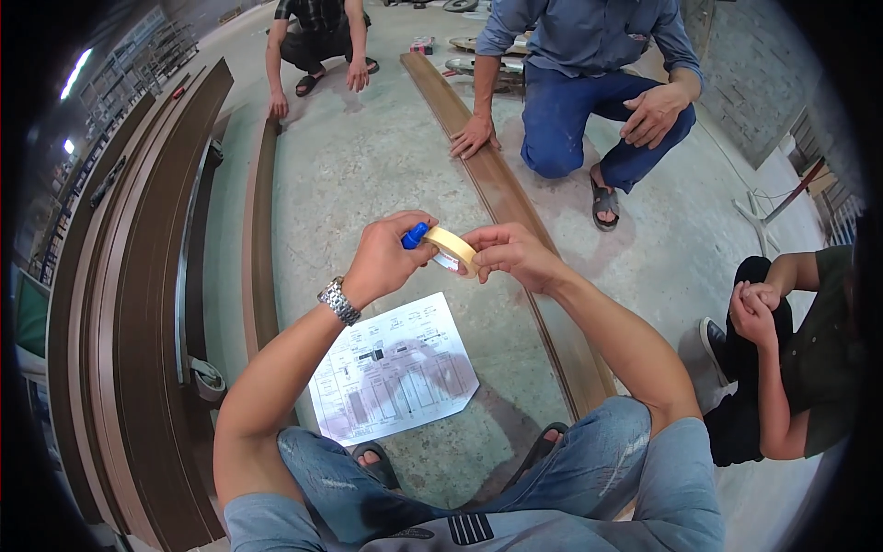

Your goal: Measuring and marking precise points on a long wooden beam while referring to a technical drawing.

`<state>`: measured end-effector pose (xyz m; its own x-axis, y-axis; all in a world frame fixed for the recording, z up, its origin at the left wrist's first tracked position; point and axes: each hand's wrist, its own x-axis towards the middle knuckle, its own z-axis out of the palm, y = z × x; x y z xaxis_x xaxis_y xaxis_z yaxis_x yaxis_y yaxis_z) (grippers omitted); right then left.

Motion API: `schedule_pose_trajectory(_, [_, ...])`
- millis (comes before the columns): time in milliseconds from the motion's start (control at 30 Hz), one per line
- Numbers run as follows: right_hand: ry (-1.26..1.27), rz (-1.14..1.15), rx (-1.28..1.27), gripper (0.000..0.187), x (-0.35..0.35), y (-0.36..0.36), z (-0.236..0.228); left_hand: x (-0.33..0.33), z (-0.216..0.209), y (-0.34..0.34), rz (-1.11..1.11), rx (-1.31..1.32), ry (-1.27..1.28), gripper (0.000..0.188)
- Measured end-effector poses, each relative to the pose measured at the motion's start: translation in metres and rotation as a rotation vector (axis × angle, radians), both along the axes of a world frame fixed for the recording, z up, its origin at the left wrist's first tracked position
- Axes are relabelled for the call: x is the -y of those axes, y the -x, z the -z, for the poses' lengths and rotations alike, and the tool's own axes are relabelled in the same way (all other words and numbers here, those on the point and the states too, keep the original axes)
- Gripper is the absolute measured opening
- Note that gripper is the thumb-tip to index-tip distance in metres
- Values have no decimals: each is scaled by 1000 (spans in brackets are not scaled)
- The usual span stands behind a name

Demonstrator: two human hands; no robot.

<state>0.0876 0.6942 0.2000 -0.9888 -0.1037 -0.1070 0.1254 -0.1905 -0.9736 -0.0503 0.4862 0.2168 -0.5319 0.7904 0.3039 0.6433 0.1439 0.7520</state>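
Both my hands meet in front of me on a roll of pale yellow masking tape (pixel 451 245). My left hand (pixel 384 258) is closed on the left side of the roll and also keeps a blue marker (pixel 416 235) between its fingers. With thumb and fingers pinched, my right hand (pixel 521 256) grips the right edge of the same roll. Whether a strip is lifted from it, I cannot tell. Below my hands, a printed sheet with drawings (pixel 394 377) lies on the concrete floor, partly in shadow.
Long brown boards (pixel 152 276) are stacked at my left. A narrow brown board (pixel 260 239) and a wider one (pixel 501 184) lie lengthwise on the floor. One person (pixel 589 92) kneels touching the wider board; another (pixel 322 37) squats beyond the narrow one. A third person (pixel 791 368) crouches at right.
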Motion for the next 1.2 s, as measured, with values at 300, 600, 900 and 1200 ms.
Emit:
schedule_pose_trajectory(300, [235,33,-44,40,-7,-1,-7,6,-17,4,24,449,102,31])
schedule_pose_trajectory(600, [-374,15,-83,39,8,0,-13,4,-13,-5,12,130,53,30])
schedule_pose_trajectory(900, [-1030,385,-366,37,21,-2,-12,-4,-19,-25,-134,-268,-10,17])
schedule_pose_trajectory(1200, [-1430,443,-534,17,37,-1,-2,-10,-7,-38,-197,-460,14,7])
